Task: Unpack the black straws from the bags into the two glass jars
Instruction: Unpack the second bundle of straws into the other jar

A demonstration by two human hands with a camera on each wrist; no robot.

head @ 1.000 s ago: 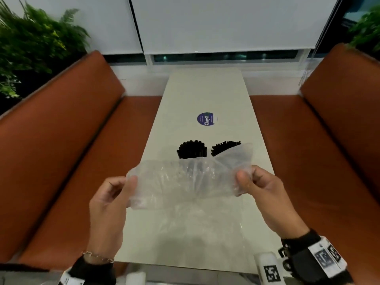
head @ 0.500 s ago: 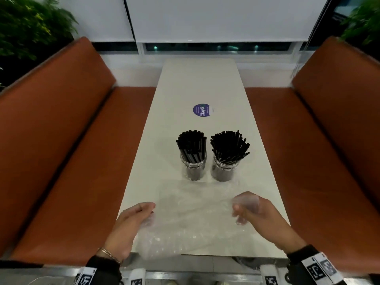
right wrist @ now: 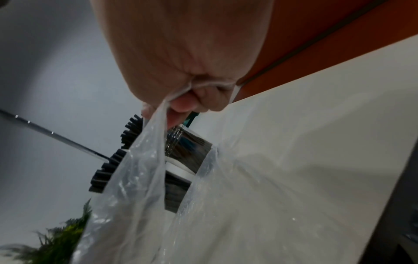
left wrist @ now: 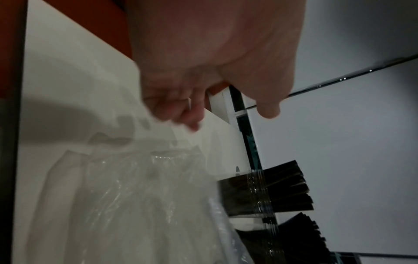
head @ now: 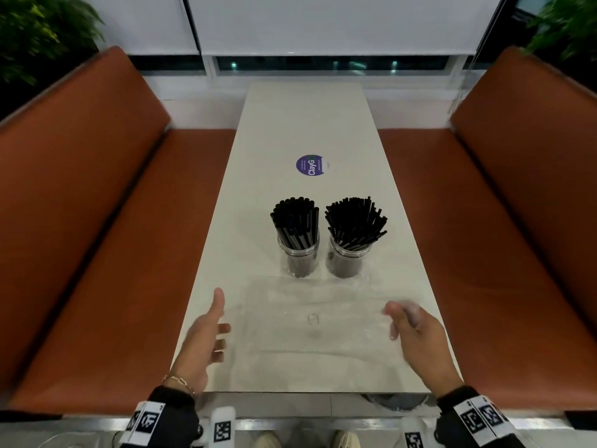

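- Straws [head: 295, 221] stand in both jars [head: 298, 258], so the unpacking looks done.
- Our right hand [head: 416, 334] pinches a corner of the empty bag [head: 310, 318], which is spread on the table [head: 303, 124] in front of the jars.
- Our left hand [head: 200, 341] hangs relaxed, fingers loose, holding nothing.
- We should lay the bag flat and let go gently, keeping it off the jars.
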